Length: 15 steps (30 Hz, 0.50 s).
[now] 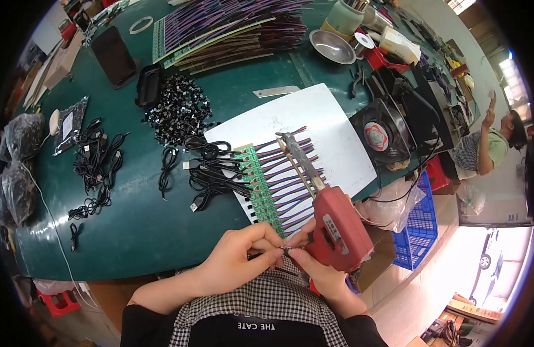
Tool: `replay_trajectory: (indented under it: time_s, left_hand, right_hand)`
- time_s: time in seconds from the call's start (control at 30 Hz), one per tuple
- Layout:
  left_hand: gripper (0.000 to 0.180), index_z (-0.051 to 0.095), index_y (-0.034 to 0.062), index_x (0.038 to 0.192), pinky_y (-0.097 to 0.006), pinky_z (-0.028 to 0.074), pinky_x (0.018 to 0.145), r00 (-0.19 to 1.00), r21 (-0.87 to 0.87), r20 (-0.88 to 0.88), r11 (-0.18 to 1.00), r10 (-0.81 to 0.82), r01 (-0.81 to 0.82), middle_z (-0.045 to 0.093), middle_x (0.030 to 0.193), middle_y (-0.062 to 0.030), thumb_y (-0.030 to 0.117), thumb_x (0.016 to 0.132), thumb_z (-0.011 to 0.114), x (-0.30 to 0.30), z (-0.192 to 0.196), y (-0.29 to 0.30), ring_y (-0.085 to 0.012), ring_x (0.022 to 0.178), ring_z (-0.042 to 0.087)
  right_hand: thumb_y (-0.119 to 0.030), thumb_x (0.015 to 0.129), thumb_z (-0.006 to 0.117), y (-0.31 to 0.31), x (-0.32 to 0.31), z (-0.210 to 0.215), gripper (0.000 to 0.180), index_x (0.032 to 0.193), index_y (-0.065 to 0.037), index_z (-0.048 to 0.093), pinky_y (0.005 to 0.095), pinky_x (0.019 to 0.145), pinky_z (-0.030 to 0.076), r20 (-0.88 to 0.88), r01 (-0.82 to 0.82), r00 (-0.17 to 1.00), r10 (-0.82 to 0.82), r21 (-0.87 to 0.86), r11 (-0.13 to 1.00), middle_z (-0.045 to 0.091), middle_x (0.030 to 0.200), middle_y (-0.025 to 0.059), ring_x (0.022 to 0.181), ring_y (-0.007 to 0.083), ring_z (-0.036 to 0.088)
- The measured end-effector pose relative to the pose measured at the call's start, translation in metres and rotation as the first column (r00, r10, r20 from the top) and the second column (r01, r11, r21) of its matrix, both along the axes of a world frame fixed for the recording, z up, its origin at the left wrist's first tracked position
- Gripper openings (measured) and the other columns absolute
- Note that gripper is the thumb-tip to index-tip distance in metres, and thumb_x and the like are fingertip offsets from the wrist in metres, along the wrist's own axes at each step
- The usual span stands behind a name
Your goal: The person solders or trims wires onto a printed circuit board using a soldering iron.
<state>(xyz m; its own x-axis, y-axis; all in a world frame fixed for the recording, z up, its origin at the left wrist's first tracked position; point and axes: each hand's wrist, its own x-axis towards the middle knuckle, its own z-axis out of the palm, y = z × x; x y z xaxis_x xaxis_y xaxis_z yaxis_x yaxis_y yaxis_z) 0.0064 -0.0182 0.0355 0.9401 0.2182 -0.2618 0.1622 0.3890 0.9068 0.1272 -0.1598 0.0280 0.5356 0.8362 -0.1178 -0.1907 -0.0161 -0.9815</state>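
Near the table's front edge, my left hand (241,257) is closed in a pinch, its fingertips meeting those of my right hand (316,263) at something small and dark that I cannot make out. A red soldering gun (339,225) is held in my right hand, its long grey metal nose pointing away over the white sheet (336,127). Just beyond my fingers lies a strip of green circuit boards (258,188). Thin red, blue and black wires (284,196) run off its right side; black cables with USB plugs (218,173) lie along its left side.
A heap of small black connectors (180,113) and loose cables (93,156) lie to the left. More wired boards (221,29) are stacked at the back. A metal bowl (333,46), a cutter blade (275,91) and a fan (382,133) are right of them. Another person (481,144) sits far right.
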Motion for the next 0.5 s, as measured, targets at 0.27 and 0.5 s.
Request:
replay_trajectory:
  time_s: [0.27,0.5]
  left_hand:
    - [0.007,0.054,-0.0031,0.089,-0.02,0.047,0.062,1.0,-0.07,-0.022,0.997,0.02,-0.021,0.062,0.07,-0.0033,0.003,0.086,0.056,-0.002,-0.001,0.001,-0.0056,0.067,0.058]
    - [0.007,0.057,-0.0006,0.083,-0.025,0.047,0.056,0.986,0.418,-0.034,0.899,0.164,-0.135,0.061,0.07,-0.0055,0.002,0.079,0.062,-0.003,0.01,0.003,-0.0112,0.061,0.058]
  right_hand:
    - [0.005,0.078,0.065,-0.001,-0.002,-0.007,0.084,0.14,0.003,0.008,0.0276,0.075,0.05,0.37,-0.006,0.929,-0.001,0.018,1.0,0.059,0.1,0.0124,0.083,0.0148,0.062]
    - [0.005,0.076,0.067,-0.003,0.003,-0.015,0.086,0.139,0.001,0.009,0.0301,0.076,0.05,0.404,-0.078,0.914,0.035,0.09,0.993,0.059,0.098,0.0123,0.083,0.0165,0.062]
